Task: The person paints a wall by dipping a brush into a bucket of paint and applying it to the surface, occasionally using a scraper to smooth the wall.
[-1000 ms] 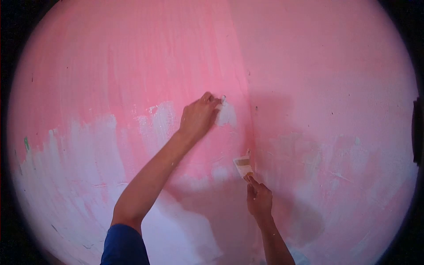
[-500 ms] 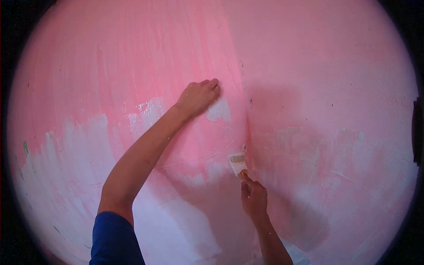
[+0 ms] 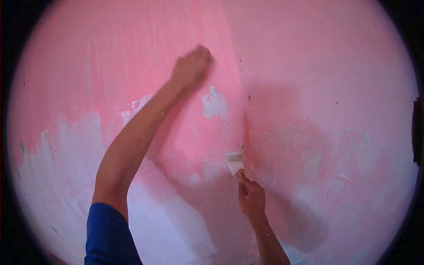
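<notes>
My right hand [image 3: 252, 196] is closed around the handle of a putty knife [image 3: 235, 161]. White putty coats the blade, which points up just left of the wall corner. Higher up, my left hand [image 3: 193, 66] is a closed fist against or just off the pink left wall [image 3: 141, 48]. Motion blurs its fingers, so I cannot make out anything inside them. Below that fist, a thick white putty patch [image 3: 214, 105] sticks to the wall.
The corner line [image 3: 242, 88] separates the left wall from the right wall [image 3: 335, 57]. Pale filler [image 3: 70, 145] covers the lower left wall in uneven streaks. A wet, shiny smear [image 3: 140, 102] shows beside my left forearm. Small dark specks dot the right wall.
My left hand has moved up and slightly left, baring more of the white putty patch, which now has a peak at its top. My right hand with the putty knife has barely shifted.
</notes>
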The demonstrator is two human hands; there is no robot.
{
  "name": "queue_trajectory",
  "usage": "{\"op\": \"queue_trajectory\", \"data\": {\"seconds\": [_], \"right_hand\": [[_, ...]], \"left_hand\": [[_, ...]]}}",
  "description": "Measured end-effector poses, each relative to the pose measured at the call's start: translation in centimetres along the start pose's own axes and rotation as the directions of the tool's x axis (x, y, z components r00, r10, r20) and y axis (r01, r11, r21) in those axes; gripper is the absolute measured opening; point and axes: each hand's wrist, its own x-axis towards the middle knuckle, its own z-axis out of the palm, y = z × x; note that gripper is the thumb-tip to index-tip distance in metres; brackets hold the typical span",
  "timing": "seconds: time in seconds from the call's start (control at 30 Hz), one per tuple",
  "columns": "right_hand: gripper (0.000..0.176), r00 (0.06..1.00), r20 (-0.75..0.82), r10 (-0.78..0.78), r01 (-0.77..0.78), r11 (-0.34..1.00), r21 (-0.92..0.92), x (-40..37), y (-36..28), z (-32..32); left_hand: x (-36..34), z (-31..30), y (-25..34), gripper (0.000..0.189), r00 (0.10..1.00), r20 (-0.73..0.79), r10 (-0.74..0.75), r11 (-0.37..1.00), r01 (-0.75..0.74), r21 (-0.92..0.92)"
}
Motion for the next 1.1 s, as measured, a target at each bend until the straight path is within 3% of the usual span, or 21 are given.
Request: {"op": "queue_trajectory", "data": {"seconds": [0.03,0.17,0.23,0.27,0.33,0.37,0.4,0.43,0.47,0.5,0.53,0.6,0.67,0.73,0.77,0.8,0.83,0.87,0.9,0.97,1.1], "right_hand": [[0.032,1.0,0.008,-0.003,0.002,1.0,0.014,0.1,0.1,0.1],[0.032,1.0,0.013,-0.028,0.028,0.999,-0.028,0.7,-1.7,-1.9],[0.03,0.962,-0.159,-0.221,0.246,0.955,0.164,1.9,-2.9,-3.3],[0.03,0.926,-0.23,-0.298,0.331,0.936,0.121,3.3,-3.8,-4.1],[0.027,0.881,-0.266,-0.392,0.412,0.911,0.021,6.8,-6.4,-5.9],[0.026,0.879,-0.239,-0.413,0.419,0.908,-0.029,8.6,-7.9,-6.7],[0.025,0.871,-0.244,-0.427,0.425,0.903,-0.065,10.8,-9.4,-6.8],[0.025,0.86,-0.247,-0.446,0.435,0.895,-0.103,12.1,-10.6,-6.7],[0.025,0.858,-0.247,-0.45,0.439,0.893,-0.1,12.5,-10.6,-5.9],[0.025,0.858,-0.226,-0.461,0.447,0.887,-0.113,13.4,-10.1,-4.5],[0.024,0.859,-0.202,-0.471,0.454,0.882,-0.128,14.0,-9.6,-3.3],[0.022,0.864,-0.205,-0.46,0.436,0.887,-0.152,8.9,-7.3,-0.8],[0.024,0.923,0.049,-0.381,0.375,0.866,-0.331,1.9,-3.4,-0.7],[0.025,0.916,0.301,-0.265,0.327,0.928,-0.18,-1.8,-1.0,-3.2],[0.025,0.915,0.302,-0.268,0.332,0.925,-0.185,-0.6,-2.1,-3.8],[0.026,0.912,0.109,-0.395,0.406,0.906,-0.12,2.0,-4.0,-4.6],[0.027,0.868,-0.101,-0.487,0.482,0.874,-0.066,4.6,-6.1,-5.2],[0.025,0.9,-0.11,-0.422,0.419,0.907,-0.048,7.1,-8.8,-5.7],[0.025,0.926,-0.12,-0.357,0.356,0.934,-0.029,9.7,-11.4,-5.9],[0.027,0.877,-0.208,-0.434,0.436,0.899,-0.035,13.8,-13.2,-3.8],[0.037,0.925,-0.033,-0.379,0.362,0.902,-0.234,5.6,-7.5,1.7]], "left_hand": [[1.2,-1.0,-0.7,0.007,0.977,-0.176,-0.119,0.99,0.102,-0.102],[2.9,-4.5,-1.8,0.006,0.972,-0.233,-0.028,0.996,0.006,-0.093],[-0.3,-5.9,0.1,0.006,0.998,0.015,-0.069,0.994,0.07,-0.084],[-2.8,-6.9,1.7,0.008,0.979,0.181,-0.095,0.98,0.124,-0.155],[-9.9,-8.5,5.8,0.017,0.888,0.455,-0.06,0.907,0.239,-0.348],[-13.4,-8.7,8.0,0.027,0.791,0.603,-0.102,0.838,0.395,-0.377],[-17.4,-8.0,11.4,0.026,0.978,0.194,-0.074,0.784,0.177,-0.595],[-22.2,-8.1,11.8,0.022,0.838,0.544,0.053,0.871,0.228,-0.436],[-24.4,-9.4,14.1,0.02,0.591,0.799,0.111,0.801,0.423,-0.424],[-29.4,-7.8,16.0,0.02,0.599,0.791,0.125,0.759,0.455,-0.465],[-32.2,-7.9,17.7,0.018,0.521,0.851,0.072,0.715,0.568,-0.408],[-40.3,-6.9,20.1,0.022,0.594,0.797,0.109,0.747,0.48,-0.46],[-43.6,-8.8,21.2,0.027,0.516,0.819,0.251,0.674,0.514,-0.531],[-44.9,-10.7,20.6,0.027,0.469,0.834,0.29,0.615,0.577,-0.538],[-43.9,-10.6,19.7,0.026,0.362,0.881,0.303,0.648,0.6,-0.469],[-42.7,-10.6,18.8,0.025,0.245,0.918,0.314,0.681,0.615,-0.397],[-40.7,-10.4,17.7,0.024,0.326,0.911,0.251,0.715,0.573,-0.402],[-37.8,-9.8,16.7,0.024,0.408,0.893,0.188,0.748,0.529,-0.4],[-34.8,-9.4,15.6,0.023,0.558,0.815,0.157,0.747,0.473,-0.468],[-28.3,-9.9,14.6,0.019,0.766,0.638,0.073,0.765,0.368,-0.529],[-22.3,-13.6,13.6,0.016,0.855,0.519,0.013,0.769,0.323,-0.552]]}}
